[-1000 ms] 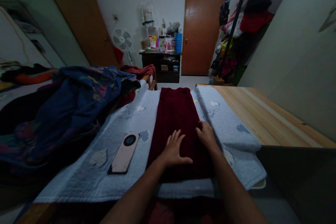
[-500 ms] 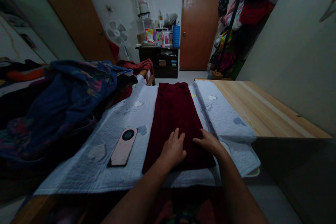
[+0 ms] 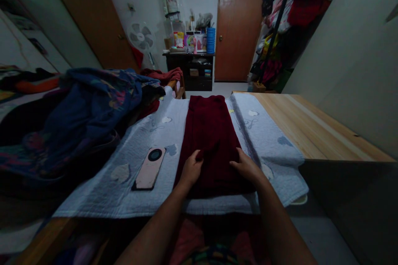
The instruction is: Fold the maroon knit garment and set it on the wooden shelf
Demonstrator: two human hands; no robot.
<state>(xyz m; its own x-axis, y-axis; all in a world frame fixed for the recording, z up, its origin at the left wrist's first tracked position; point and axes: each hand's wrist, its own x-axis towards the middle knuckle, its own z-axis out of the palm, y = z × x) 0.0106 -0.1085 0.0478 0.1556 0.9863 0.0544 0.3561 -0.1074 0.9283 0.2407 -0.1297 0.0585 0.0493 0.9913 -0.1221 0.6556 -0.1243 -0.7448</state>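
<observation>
A dark red garment (image 3: 208, 128), folded into a long panel, lies on a pale blue quilted cloth (image 3: 168, 207). My left hand (image 3: 192, 169) is at the garment's left side near its close end, thumb and fingers closed on the fabric, which rises in a soft crease beside them. At the right edge my right hand (image 3: 247, 167) rests on the garment, its thumb apart from the index finger; the other fingers are mostly hidden. A pink phone (image 3: 149, 172) with a round black camera ring lies face down to the left.
A heap of clothes (image 3: 87, 112), with a blue floral piece on top, fills the left side. The wooden board (image 3: 289, 120) extends to the right under the cloth. Farther back stand a white fan (image 3: 141, 37), a dark cabinet (image 3: 189, 72) and a brown door (image 3: 233, 29).
My left hand has moved left, from flat on the garment's middle to its left side, and its fingers have closed on the fabric. My right hand stays at the right edge.
</observation>
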